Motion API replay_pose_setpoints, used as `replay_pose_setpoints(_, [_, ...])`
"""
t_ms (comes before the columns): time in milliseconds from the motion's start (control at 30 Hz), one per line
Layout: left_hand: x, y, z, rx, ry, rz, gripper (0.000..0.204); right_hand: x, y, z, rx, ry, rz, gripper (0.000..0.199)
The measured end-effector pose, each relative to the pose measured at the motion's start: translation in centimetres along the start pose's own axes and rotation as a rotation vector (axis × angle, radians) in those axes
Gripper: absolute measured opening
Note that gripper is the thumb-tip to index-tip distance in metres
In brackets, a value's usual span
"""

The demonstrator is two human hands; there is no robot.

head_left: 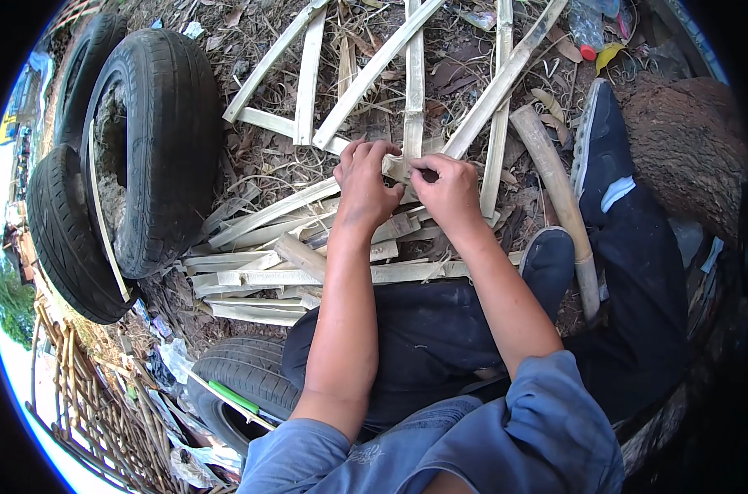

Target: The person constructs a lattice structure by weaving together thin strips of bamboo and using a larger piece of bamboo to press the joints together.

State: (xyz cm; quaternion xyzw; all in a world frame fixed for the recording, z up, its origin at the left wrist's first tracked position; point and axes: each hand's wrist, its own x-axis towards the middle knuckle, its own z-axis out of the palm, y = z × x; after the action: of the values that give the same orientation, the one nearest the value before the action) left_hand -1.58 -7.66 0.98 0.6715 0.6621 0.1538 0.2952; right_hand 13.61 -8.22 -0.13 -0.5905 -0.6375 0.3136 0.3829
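Closest to us we see our blue rolled-up sleeves and dark trousers, with a black rubber tyre lying flat at our left hip and a green-handled tool resting across it. Our bare forearms reach forward over a heap of pale split bamboo strips on the ground. Our left hand and right hand meet at one upright pale bamboo slat, the fingers of both curled and pinching it where it crosses a diagonal slat. To the right lie a thick round bamboo pole and our dark shoe. Farther left stand upright black tyres, and beyond the hands more slats fan out over dry leaf litter.
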Motion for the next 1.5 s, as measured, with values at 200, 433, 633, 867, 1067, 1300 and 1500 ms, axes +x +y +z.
replay_pose_setpoints(200, [-0.1,0.0,-0.1,0.027,0.013,0.02,0.054,-0.4,0.0,0.3,0.05,0.036,-0.03,0.012])
replay_pose_setpoints(433, [0.1,-0.4,0.0,-0.036,0.021,0.006,0.05,-0.9,-0.2,1.2,0.074,0.08,-0.042,0.014])
replay_pose_setpoints(633, [0.1,-0.2,-0.1,-0.055,0.014,-0.001,0.044,-1.0,-0.1,1.3,0.059,0.082,-0.059,0.015])
replay_pose_setpoints(867, [0.4,-0.9,1.1,-0.092,0.101,0.04,0.027,-1.0,-0.1,1.3,-0.019,0.086,-0.151,0.016])
replay_pose_setpoints(1067, [0.5,-1.9,1.6,-0.055,0.149,0.061,0.016,-1.2,0.0,1.4,-0.026,0.097,-0.238,0.021])
replay_pose_setpoints(1300, [0.3,-2.2,1.7,-0.046,0.14,0.015,0.014,-1.5,-0.1,1.0,-0.07,0.015,-0.291,0.023])
replay_pose_setpoints(1500, [0.3,-1.8,2.4,-0.059,0.166,0.026,0.014,-1.5,0.2,0.8,-0.145,0.012,-0.353,0.023])
